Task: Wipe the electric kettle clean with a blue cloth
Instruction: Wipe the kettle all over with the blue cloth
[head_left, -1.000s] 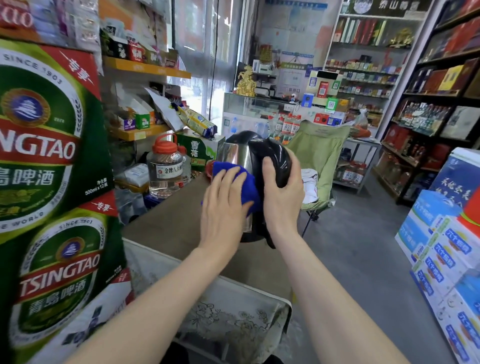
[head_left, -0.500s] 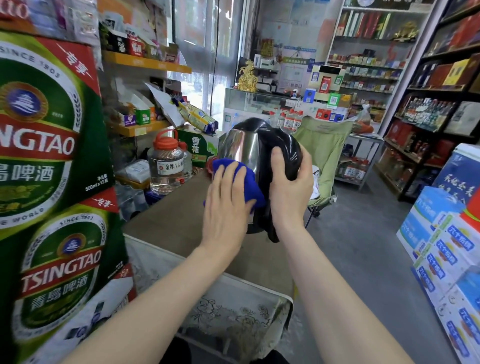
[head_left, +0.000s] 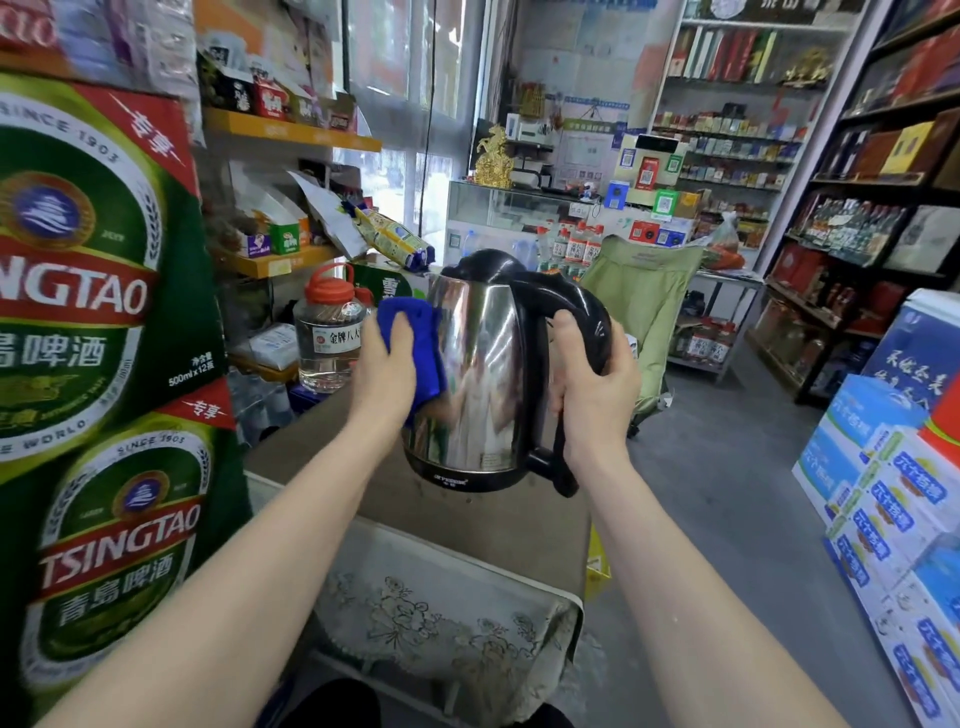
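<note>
- Two hands busy, both on the electric kettle (head_left: 472, 364).
- Kettle up over the middle of the brown tabletop (head_left: 467, 525), leaning slightly; contact between base and top impossible to tell from here.
- Steel body all shine and reflections, black lid down, black ring round the bottom.
- Gripping the black handle (head_left: 582, 306) with the right hand (head_left: 597, 389): fingers curled tight round it, thumb hooked over the inner side, no slack at all.
- Pressing the blue cloth (head_left: 423, 332) onto the steel wall with the left hand (head_left: 387, 369), on the side opposite the handle.
- Cloth bunched between palm and metal, thumb clamped across it, remaining fingers hidden behind the cloth and the kettle.
- Just beyond the left hand: a clear jar (head_left: 330, 332) with an orange-red lid, upright at the far left of the tabletop.
- Filling the left edge: green beer cartons (head_left: 93, 312), stacked high.
- Hanging over the near end of the table: a pale lace-patterned cover (head_left: 441, 623).
- Behind the kettle, on the grey floor: a green folding chair (head_left: 644, 291).
- Off to the right: blue and white boxes (head_left: 883, 493) in a pile.
- Far back: a gold horse figure (head_left: 493, 156) on a glass counter, packed shelves beyond.
</note>
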